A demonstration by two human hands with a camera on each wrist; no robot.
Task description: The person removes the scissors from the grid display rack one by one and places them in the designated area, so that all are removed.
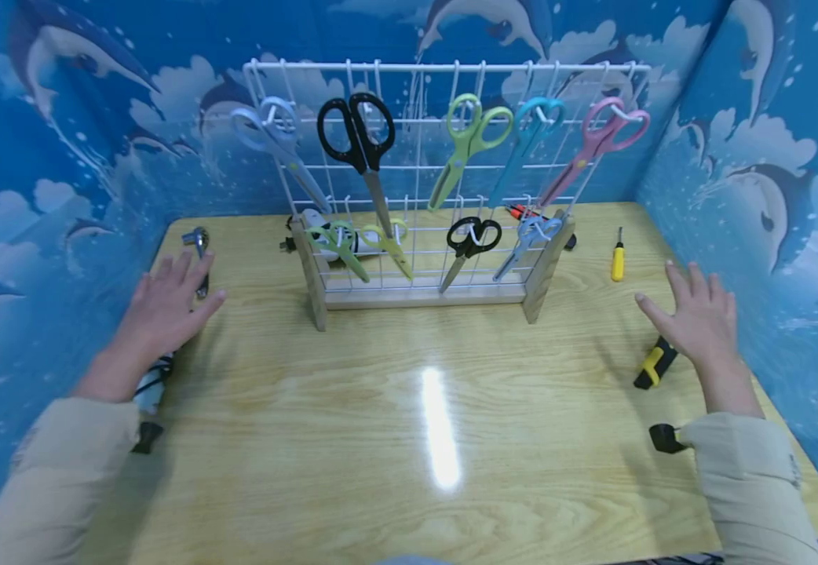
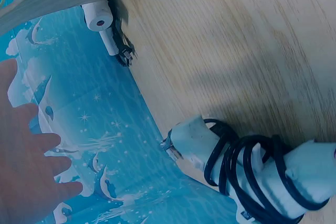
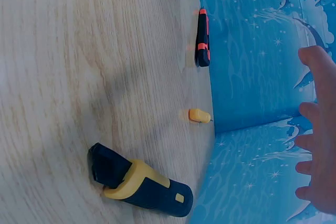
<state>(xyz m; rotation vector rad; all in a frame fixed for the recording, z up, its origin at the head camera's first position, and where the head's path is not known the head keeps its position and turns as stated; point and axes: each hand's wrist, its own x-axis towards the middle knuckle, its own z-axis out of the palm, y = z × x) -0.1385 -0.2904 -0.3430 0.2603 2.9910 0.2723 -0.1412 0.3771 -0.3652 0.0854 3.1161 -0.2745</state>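
Note:
My left hand (image 1: 169, 306) hovers over the table's left side with its fingers spread, holding nothing. Beneath its wrist lies a pale tool wrapped in black cord (image 2: 302, 174). A metal ratchet-like tool (image 1: 199, 237) shows just past its fingertips. On the other side my right hand (image 1: 702, 322) is raised with fingers apart, nothing in it. A black and yellow tool (image 3: 157, 187) lies below that hand, partly covered by it in the head view. Further back sits a screwdriver with a yellow handle (image 1: 617, 263).
A white wire rack (image 1: 444, 68) on wooden feet stands at the back middle. Several scissors hang on it in two rows, including black scissors (image 1: 359, 137) and pink scissors (image 1: 596, 145). Behind it lie a white corded tool (image 2: 98, 17) and a red and black tool (image 3: 203, 38). Dolphin-print cloth (image 1: 755, 157) surrounds the table.

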